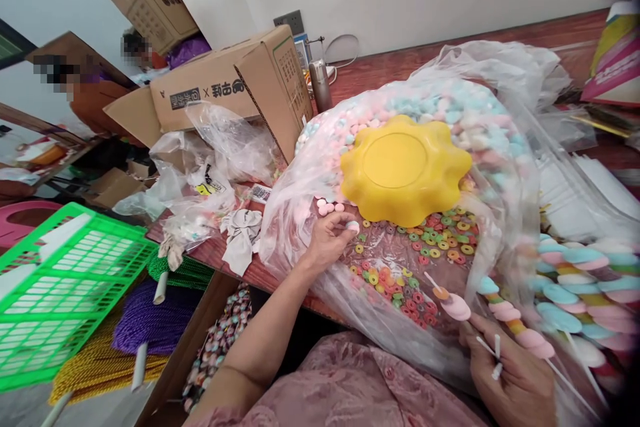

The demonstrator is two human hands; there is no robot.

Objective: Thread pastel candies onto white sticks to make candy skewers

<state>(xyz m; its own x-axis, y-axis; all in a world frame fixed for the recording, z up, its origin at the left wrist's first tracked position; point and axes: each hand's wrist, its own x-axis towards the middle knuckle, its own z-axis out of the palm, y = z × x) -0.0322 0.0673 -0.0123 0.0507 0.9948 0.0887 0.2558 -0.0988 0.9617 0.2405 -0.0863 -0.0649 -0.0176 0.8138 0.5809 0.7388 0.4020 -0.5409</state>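
My left hand [327,242] pinches a small pink, white and blue marshmallow [353,227] between thumb and fingertips, above the plastic-covered table. Closed in my right hand [515,363] is a white stick threaded with an orange gummy ring [441,293] and a pink marshmallow [457,307]. More bare white sticks [497,347] poke out between its fingers. Just beyond that hand lies a candy skewer [515,321] of marshmallows and gummy rings. Loose gummy rings [395,287] are scattered between my hands, and a few pink marshmallows [330,205] rest past my left fingers.
A yellow scalloped bowl [395,167] sits upside down before a large clear bag of marshmallows [480,107]. Finished skewers [575,280] pile at right. At left are a cardboard box [225,87], a green basket [75,293] and bundled twisted cords [155,313]. Two people work farther back.
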